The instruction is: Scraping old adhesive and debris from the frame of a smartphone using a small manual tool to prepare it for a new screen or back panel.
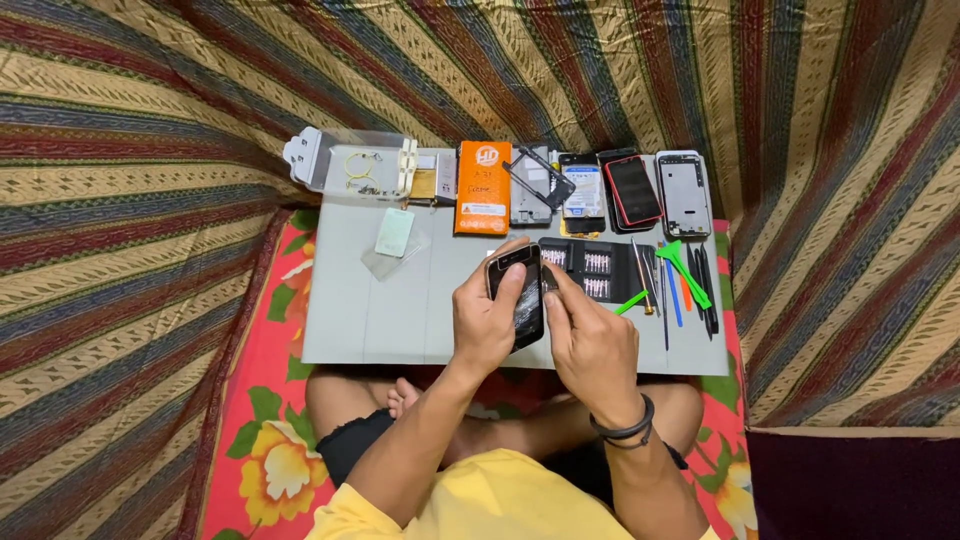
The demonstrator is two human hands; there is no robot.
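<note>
Squarely between both hands: a small black smartphone with a dark glass screen (pixel 522 292), held just above the grey tabletop (pixel 400 320).

Left hand (pixel 484 325) is clamped round the phone's left edge and lower end, thumb lying across the glass; right hand (pixel 590 345), with a black band at the wrist, touches the phone's right edge with its fingertips (pixel 553 282) pressed together there. Just beyond the phone lies an open black case of screwdriver bits (pixel 592 270), with green, blue and orange plastic pry tools (pixel 682 280) to its right. Farther back stand an orange rectangular box (pixel 483 187) and a row of dismantled phone bodies (pixel 640 190).
</note>
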